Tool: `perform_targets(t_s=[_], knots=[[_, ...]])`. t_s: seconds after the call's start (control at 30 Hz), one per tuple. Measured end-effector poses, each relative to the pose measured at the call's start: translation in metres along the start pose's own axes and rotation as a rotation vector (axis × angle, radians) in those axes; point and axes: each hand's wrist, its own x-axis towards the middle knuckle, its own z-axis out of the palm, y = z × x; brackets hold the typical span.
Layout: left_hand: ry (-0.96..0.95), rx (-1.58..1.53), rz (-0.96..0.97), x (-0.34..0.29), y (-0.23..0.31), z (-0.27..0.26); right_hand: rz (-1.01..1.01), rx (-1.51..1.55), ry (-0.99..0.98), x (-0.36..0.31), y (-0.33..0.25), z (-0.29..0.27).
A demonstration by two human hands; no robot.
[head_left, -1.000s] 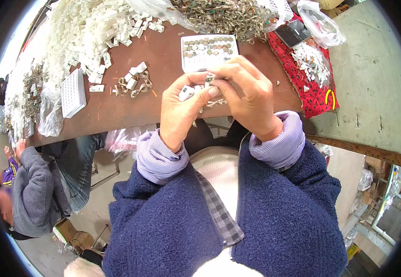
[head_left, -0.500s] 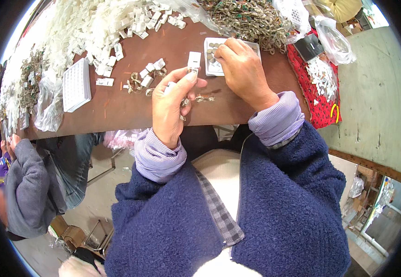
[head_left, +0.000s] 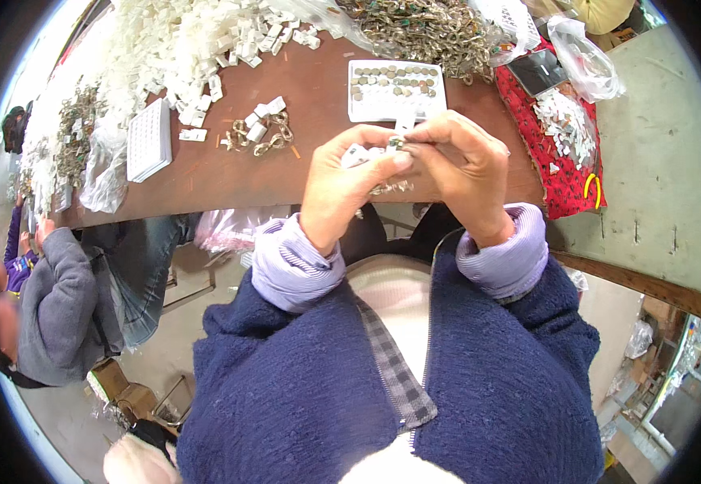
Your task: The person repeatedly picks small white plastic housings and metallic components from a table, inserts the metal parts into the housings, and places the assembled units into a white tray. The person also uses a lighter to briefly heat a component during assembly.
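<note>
My left hand (head_left: 349, 173) is closed around a small white plastic case (head_left: 404, 123) that sticks up past the fingertips. More white cases (head_left: 358, 155) sit in the same palm, with metallic strands hanging below. My right hand (head_left: 467, 165) is closed too, its thumb and finger pinched against the lower end of the upright case. What lies between those fingertips is too small and covered to make out. Just beyond both hands is a shallow white tray (head_left: 356, 113) with rows of round metal discs (head_left: 399, 81) resembling button cells.
Loose white cases (head_left: 165, 48) are heaped at far left, beside stacked white trays (head_left: 148, 141). Cases with coiled wires (head_left: 257, 133) lie nearer. Tangled metallic parts (head_left: 423, 32) fill the back. A red patterned cloth (head_left: 532, 145) holds white bits (head_left: 564, 133). Another person (head_left: 68, 298) sits at left.
My right hand has left the disc tray and come toward me to meet my left hand at the white case. The left hand has shifted right, and the whole tray now shows.
</note>
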Motion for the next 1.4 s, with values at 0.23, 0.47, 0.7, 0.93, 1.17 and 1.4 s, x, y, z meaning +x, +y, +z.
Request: perform_targets(t_s=[0.23, 0.47, 0.7, 0.93, 1.17, 1.4], knots=[[-0.054, 0.064, -0.042, 0.005, -0.004, 0.011, 0.267, 0.349, 0.158, -0.018, -0.008, -0.018], [-0.123, 0.150, -0.090, 0.006, -0.008, 0.011, 0.031, -0.199, 0.026, -0.019, -0.001, -0.024], [-0.227, 0.056, -0.125, -0.003, -0.005, 0.015, 0.031, -0.238, 0.117, -0.026, -0.009, -0.031], [-0.174, -0.029, -0.104, 0.010, -0.026, 0.050, -0.089, -0.112, 0.143, -0.056, -0.001, -0.055], [-0.427, -0.028, -0.404, 0.035, -0.048, 0.098, -0.121, -0.483, 0.231, -0.087, 0.015, -0.102], [-0.381, -0.118, -0.358, 0.070, -0.049, 0.101, 0.117, -0.640, 0.379, -0.089, 0.052, -0.165]])
